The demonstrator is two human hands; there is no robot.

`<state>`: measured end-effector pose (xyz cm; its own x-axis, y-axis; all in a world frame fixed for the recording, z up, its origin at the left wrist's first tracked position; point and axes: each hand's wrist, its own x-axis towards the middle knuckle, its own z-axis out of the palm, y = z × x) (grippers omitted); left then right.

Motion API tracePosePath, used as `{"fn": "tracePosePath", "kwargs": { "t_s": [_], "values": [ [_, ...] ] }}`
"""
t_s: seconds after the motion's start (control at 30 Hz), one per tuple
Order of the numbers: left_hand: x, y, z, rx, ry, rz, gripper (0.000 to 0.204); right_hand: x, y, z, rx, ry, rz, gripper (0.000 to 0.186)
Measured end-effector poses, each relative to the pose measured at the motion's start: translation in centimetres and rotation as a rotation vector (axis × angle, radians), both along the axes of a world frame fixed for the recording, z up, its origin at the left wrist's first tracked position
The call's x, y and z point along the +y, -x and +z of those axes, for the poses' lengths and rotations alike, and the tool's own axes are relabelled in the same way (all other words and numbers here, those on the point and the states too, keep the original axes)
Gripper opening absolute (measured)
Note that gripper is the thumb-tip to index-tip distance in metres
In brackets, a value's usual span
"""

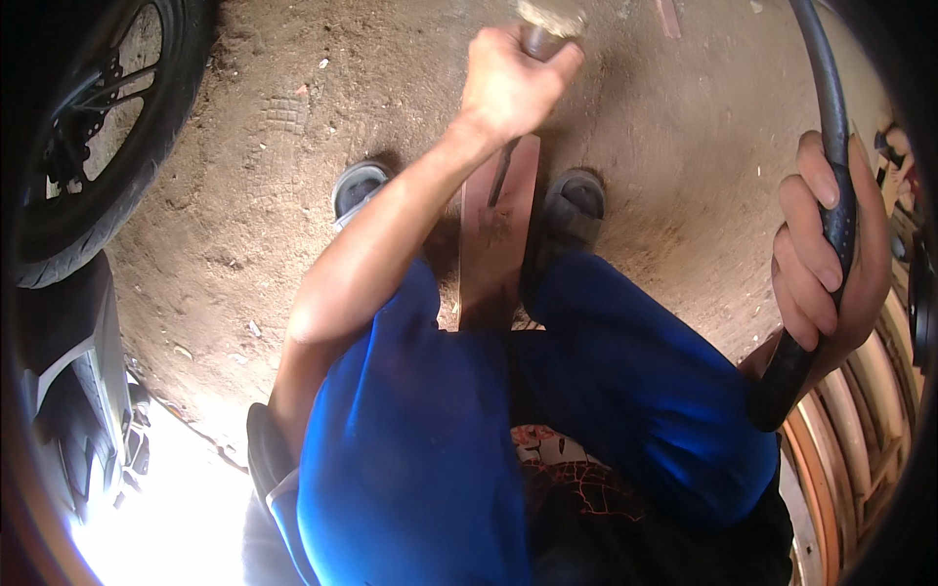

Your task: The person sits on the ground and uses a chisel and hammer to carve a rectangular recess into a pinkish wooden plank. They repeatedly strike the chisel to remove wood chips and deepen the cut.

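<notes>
In the head view, my left hand [513,83] is closed around a short dark cylinder [535,42] with a rough, pale top [553,18], near the top centre. Below it a reddish wooden plank [496,254] lies lengthwise between my feet, with a thin dark piece [504,176] along its upper part; my hand and forearm partly hide that end. At the right, my right hand [826,244] grips a long, curved black tube or bar [829,88] with a thicker lower section. I cannot make out exactly what either held object is.
A motorcycle wheel [161,127] and dark bodywork [73,303] are at the left. My sandalled feet [576,205] rest on dirt ground [225,215], below blue-trousered legs [391,449]. Curved wooden-looking pieces [860,410] line the lower right. A short reddish strip [667,18] lies at the top.
</notes>
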<state>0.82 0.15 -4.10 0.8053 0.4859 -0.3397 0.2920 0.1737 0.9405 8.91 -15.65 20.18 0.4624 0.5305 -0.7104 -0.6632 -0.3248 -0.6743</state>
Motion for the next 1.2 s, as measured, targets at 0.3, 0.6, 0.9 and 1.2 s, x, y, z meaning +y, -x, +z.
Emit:
{"fn": "tracePosePath", "kwargs": {
  "t_s": [0.3, 0.6, 0.9, 1.2],
  "values": [
    [-0.7, 0.7, 0.8, -0.109, 0.105, 0.081, 0.025, -0.9, 1.4, -1.4, 0.106, -0.069, -0.083, 0.037],
    [-1.4, 1.0, 1.3, -0.174, -0.135, 0.002, 0.02, -0.9, 4.1, -0.2, 0.021, -0.009, -0.132, 0.02],
    [-0.8, 2.6, 2.1, -0.083, -0.151, 0.015, 0.022, -3.8, 4.1, -2.0, 0.107, -0.044, 0.05, 0.029],
    [4.7, 3.3, 8.2, 0.412, -0.353, -0.721, 0.052, -4.2, 5.8, 8.5, 0.223, 0.164, -0.145, 0.033]
  ]
}}
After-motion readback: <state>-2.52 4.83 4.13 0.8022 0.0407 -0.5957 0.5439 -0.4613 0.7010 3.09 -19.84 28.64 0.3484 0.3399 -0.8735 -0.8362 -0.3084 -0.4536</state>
